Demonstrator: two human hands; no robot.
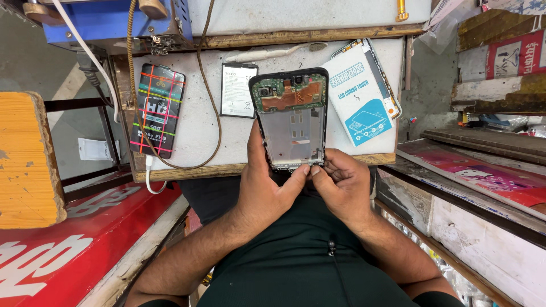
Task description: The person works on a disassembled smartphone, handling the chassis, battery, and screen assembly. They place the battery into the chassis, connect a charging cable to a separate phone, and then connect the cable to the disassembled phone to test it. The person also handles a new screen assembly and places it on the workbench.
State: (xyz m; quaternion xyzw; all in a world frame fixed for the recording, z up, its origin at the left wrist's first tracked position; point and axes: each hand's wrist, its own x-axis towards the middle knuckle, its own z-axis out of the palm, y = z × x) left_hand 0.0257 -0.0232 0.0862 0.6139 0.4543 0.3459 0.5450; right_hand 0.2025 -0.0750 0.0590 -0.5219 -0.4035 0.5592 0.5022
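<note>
- Both forearms come up from the bottom of the view and meet at the near edge of the white work table [199, 131], wrists bent inward toward each other.
- The left hand [264, 190] is closed around the lower left side of the opened phone [291, 119], its thumb lying up along the left edge of the frame and its fingers hidden behind the body.
- The right hand [341, 185] is curled at the phone's bottom right corner, thumb and forefinger pinched against the lower edge; whether they nip a small part there or only the frame itself is hard to tell.
- The two thumbs nearly touch at the middle of the phone's bottom edge.
- The phone stands out from the grip away from the person, back cover off, with a green circuit board and copper-coloured shield at its far end and a bare metal tray below.
- Just left of it a flat battery [238, 90] lies on the table.
- Further left lies a second phone [157, 109] with a lit screen and a white cable [149, 173] plugged in.
- To the right rests a blue-and-white packet [358, 102], lying over a flat panel with a white rim.
</note>
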